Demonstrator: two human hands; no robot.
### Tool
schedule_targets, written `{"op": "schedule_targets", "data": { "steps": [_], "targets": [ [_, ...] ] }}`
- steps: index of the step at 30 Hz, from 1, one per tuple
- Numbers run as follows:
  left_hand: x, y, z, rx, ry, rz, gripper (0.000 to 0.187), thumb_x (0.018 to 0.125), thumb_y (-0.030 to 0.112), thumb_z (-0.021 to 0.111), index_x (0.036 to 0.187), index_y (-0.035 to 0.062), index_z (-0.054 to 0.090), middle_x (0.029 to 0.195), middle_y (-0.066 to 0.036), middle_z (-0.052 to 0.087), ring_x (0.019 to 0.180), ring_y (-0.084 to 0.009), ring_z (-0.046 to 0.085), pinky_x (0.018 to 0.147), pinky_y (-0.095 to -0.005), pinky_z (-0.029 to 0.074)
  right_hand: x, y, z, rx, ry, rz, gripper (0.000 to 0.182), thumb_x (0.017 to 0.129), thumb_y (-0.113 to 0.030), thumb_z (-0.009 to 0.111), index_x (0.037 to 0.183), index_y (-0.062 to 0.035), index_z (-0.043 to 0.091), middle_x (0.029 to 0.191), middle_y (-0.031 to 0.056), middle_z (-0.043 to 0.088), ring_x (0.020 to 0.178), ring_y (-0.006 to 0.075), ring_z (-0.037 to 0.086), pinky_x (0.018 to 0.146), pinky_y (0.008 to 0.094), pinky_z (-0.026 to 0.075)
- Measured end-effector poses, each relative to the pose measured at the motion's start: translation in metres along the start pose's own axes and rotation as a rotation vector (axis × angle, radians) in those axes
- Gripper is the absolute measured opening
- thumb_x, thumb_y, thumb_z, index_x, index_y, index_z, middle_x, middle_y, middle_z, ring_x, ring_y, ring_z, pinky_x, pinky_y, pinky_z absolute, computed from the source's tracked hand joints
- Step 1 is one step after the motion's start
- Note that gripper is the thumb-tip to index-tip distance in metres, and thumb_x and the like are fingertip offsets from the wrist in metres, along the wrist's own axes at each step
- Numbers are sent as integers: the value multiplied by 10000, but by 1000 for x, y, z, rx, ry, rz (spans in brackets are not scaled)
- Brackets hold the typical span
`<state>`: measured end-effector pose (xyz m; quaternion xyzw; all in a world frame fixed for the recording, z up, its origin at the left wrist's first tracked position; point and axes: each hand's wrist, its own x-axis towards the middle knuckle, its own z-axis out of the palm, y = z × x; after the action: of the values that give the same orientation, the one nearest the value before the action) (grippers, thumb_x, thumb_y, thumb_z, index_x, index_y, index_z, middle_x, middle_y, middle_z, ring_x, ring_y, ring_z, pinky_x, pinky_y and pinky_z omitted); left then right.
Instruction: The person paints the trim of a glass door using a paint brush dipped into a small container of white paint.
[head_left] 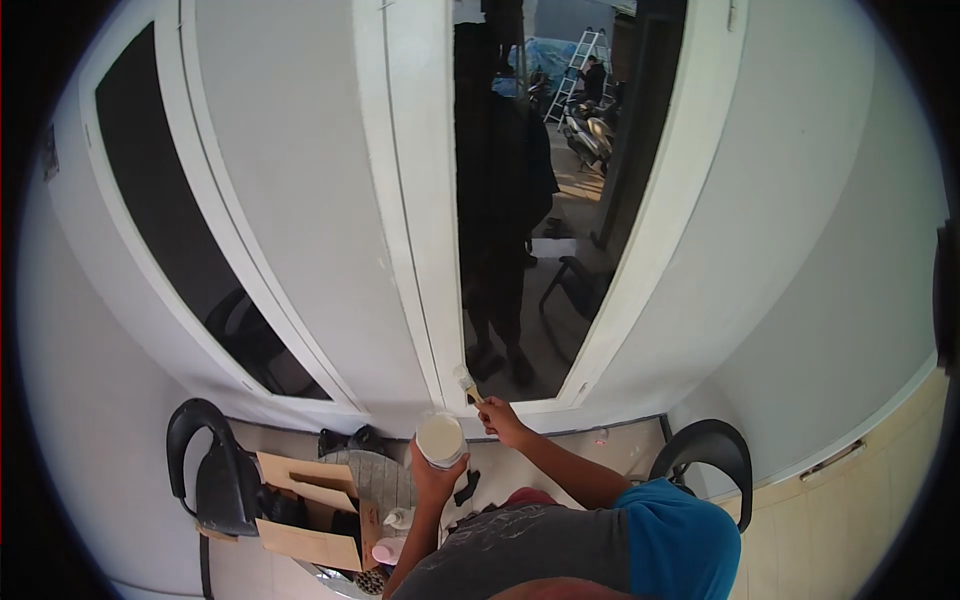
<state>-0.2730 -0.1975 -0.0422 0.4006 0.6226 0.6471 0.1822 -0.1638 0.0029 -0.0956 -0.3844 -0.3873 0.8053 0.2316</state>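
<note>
My left hand (435, 482) is wrapped round a tub of white paint (440, 440), its open top facing up at me. In my right hand (496, 419) is a paintbrush (471, 389), gripped by its handle. White covers the bristles, which point up and left toward the lower corner of the dark glass pane (540, 300). Beside the brush stands the white window frame (432, 330), the bristles overlapping its inner edge in this view. The tub is held just below and left of the brush.
An open cardboard box (310, 545) and a round wooden table (372, 478) with bottles are at lower left. Black chairs stand on the left (225, 475) and the right (712, 450). A second window (200, 200) is further left. The glass reflects a ladder and motorbikes.
</note>
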Motion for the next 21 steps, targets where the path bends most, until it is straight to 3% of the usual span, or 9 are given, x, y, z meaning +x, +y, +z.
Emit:
{"op": "schedule_targets", "data": {
  "steps": [4, 8, 12, 21],
  "targets": [
    [2, 18, 22, 41, -99, 13, 955, 659, 150, 929, 1432, -14, 393, 1296, -175, 579, 1207, -292, 595, 1038, -418, 469, -31, -28, -15, 15, -2, -98, 187, 996, -222, 684, 1026, -89, 556, 747, 3, 534, 529, 78, 431, 475, 262, 365],
    [3, 28, 52, 24, -208, 5, 960, 660, 153, 930, 1437, -13, 390, 1301, -176, 579, 1212, -292, 594, 1045, -419, 466, -56, -50, -48, -25, 155, -296, 230, 957, -201, 745, 1047, 8, 712, 733, 0, 594, 614, 83, 561, 548, 253, 455],
    [-3, 32, 96, -7, -314, 42, 963, 661, 166, 938, 1438, -8, 397, 1313, -183, 582, 1231, -302, 593, 1054, -421, 468, -106, -89, -94, -235, 320, -466, 280, 933, -143, 768, 1134, 47, 721, 756, 16, 630, 633, 88, 579, 576, 247, 474],
    [-56, 83, 210, 5, -468, 74, 1004, 659, 213, 968, 1455, -4, 395, 1353, -189, 585, 1267, -320, 587, 1067, -432, 470, -266, -154, -216, -227, 553, -730, 264, 876, -71, 807, 1084, 62, 714, 793, 51, 693, 663, 97, 634, 606, 243, 531]
  ]
}}
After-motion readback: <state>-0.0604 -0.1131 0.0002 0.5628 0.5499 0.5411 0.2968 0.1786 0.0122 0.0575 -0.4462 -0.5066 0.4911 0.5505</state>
